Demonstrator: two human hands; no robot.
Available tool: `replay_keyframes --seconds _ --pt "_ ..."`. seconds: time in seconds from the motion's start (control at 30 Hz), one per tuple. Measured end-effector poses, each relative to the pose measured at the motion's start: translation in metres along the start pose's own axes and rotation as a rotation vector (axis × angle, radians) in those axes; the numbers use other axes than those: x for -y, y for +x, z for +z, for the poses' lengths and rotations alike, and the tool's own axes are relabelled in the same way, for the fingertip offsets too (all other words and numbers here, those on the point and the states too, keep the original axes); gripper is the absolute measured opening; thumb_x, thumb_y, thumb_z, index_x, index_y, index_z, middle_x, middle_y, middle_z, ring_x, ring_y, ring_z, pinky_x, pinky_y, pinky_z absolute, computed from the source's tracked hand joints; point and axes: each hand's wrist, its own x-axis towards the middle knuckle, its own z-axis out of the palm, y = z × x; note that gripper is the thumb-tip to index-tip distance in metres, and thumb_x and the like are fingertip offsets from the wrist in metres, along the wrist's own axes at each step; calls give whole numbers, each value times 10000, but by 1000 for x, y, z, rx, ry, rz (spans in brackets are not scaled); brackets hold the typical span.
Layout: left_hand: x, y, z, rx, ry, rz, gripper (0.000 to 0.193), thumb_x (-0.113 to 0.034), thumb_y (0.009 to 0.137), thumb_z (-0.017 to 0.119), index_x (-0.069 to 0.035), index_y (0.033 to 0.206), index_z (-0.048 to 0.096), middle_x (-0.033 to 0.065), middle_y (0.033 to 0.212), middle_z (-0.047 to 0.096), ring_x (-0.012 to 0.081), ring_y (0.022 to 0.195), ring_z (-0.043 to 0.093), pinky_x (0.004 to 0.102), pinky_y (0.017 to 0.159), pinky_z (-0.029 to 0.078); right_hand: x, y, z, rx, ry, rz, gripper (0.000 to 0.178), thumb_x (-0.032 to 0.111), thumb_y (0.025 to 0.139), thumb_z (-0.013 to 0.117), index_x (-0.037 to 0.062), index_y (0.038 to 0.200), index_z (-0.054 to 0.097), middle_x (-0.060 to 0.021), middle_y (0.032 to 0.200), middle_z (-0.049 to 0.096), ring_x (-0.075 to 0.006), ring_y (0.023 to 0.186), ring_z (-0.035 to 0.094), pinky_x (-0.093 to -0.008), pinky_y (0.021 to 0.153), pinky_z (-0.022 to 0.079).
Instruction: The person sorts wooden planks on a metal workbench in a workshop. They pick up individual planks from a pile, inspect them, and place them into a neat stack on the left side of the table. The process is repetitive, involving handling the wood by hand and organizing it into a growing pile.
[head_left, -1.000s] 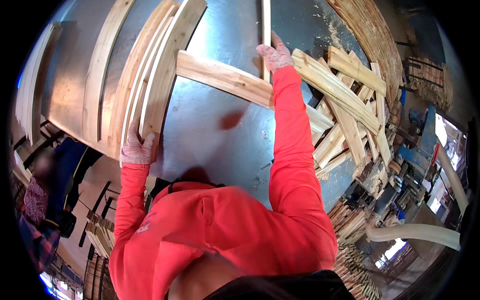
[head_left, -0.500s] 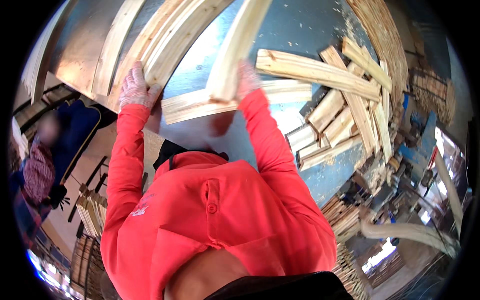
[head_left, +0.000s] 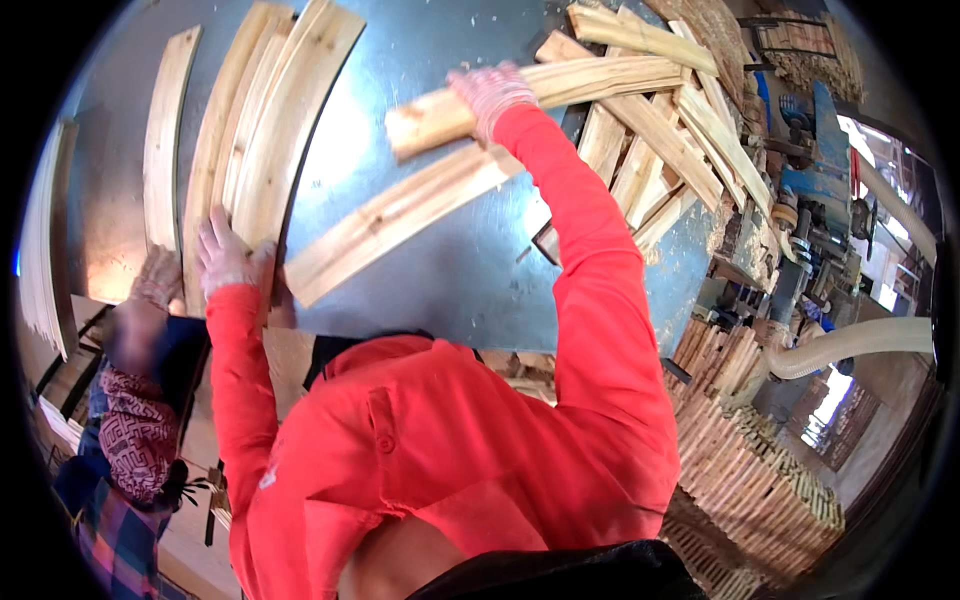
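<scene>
My right hand (head_left: 492,96), in a thin pale glove, grips the near-left part of a wooden board (head_left: 600,76) from above; the board's far end reaches the loose pile. Below it another wooden board (head_left: 400,220) lies slantwise on the metal table (head_left: 440,290). My left hand (head_left: 232,256), gloved too, is open, with its fingers stretched over the near ends of several boards laid side by side (head_left: 265,140). Its thumb lies by their right edge.
A jumbled pile of boards (head_left: 660,140) covers the table's right side. At left, a co-worker's hand (head_left: 158,276) is at the end of a separate board (head_left: 168,140). Stacked wood strips (head_left: 760,470), machinery (head_left: 800,220) and a pale hose (head_left: 860,345) are at right.
The board my right hand held upright has left it; that hand moved right and grips a board at the pile. A co-worker's hand has come to the left board. My view has shifted.
</scene>
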Motion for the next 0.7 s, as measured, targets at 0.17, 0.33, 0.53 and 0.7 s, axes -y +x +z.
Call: replay_keyframes --seconds 0.17,0.33,0.53,0.7 --pt "13 5 10 -13 -50 -7 982 -398 718 782 -131 1492 240 197 1541 260 367 1428 251 494 1141 258 108 -63 -43 -278 116 -368 688 368 874 561 201 1490 305 -190 1389 482 -356 1317 439 -514 1075 326" --pt "41 10 39 -19 -16 -51 1020 -401 690 806 -135 1496 239 198 1542 256 375 1419 262 495 1136 264 97 -65 -153 -465 -151 -626 548 366 946 399 264 1479 329 -188 1437 429 -358 1338 407 -542 1090 323" --pt "-18 -3 -14 -15 57 -84 991 -350 703 798 -114 1489 243 186 1508 305 384 1390 293 509 1115 285 -147 42 -130 -504 21 277 810 475 785 605 204 1491 315 -184 1403 472 -370 1279 468 -530 1058 360" --pt "-23 -14 -3 -229 203 -16 938 -339 703 807 -66 1453 313 228 1456 358 420 1316 372 571 1074 297 -262 14 38 63 347 611 1056 566 651 776 154 1500 303 -182 1374 507 -380 1230 519 -521 1031 390"
